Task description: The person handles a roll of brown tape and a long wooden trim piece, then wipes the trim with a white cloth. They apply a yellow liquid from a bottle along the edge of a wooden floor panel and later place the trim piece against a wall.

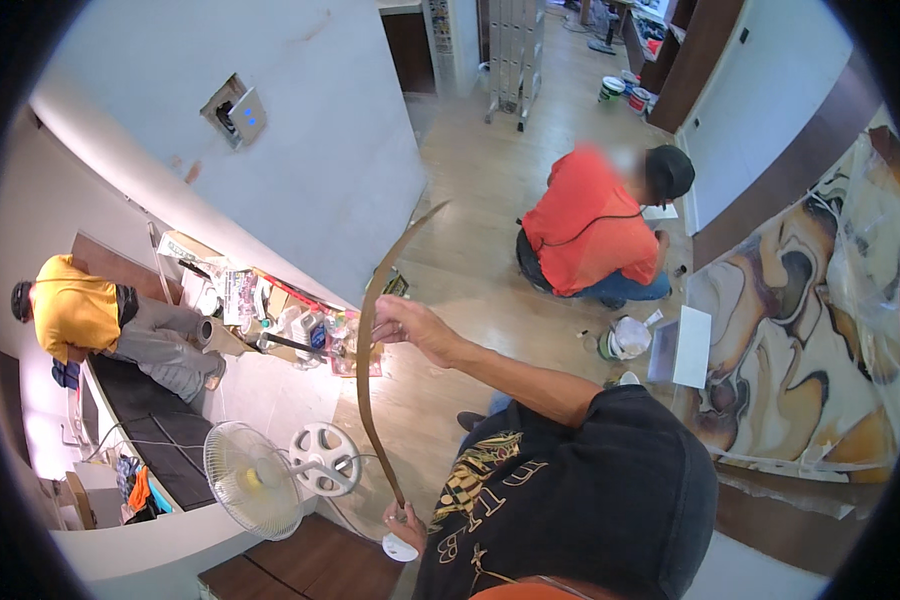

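A long, thin brown strip [364, 372] curves like a bow in front of me, wood-coloured, standing roughly upright across the view. My right hand [402, 328] pinches it near the middle of its upper half, fingers closed. Farther down, my left hand [404, 522] is closed around its lower end. Against the left hand shows a small white rounded object [400, 547]; I cannot tell what it is or whether the hand holds it. The strip's upper tip reaches over the floor beside the white wall.
A white fan [253, 480] and its wheel-shaped base [325, 459] stand close to my left hand. Cluttered supplies [295, 325] lie beyond the strip. People in orange [590, 225] and yellow [80, 305] crouch or bend nearby. A ladder [515, 60], bucket [625, 340] and marbled panel [800, 320] stand around.
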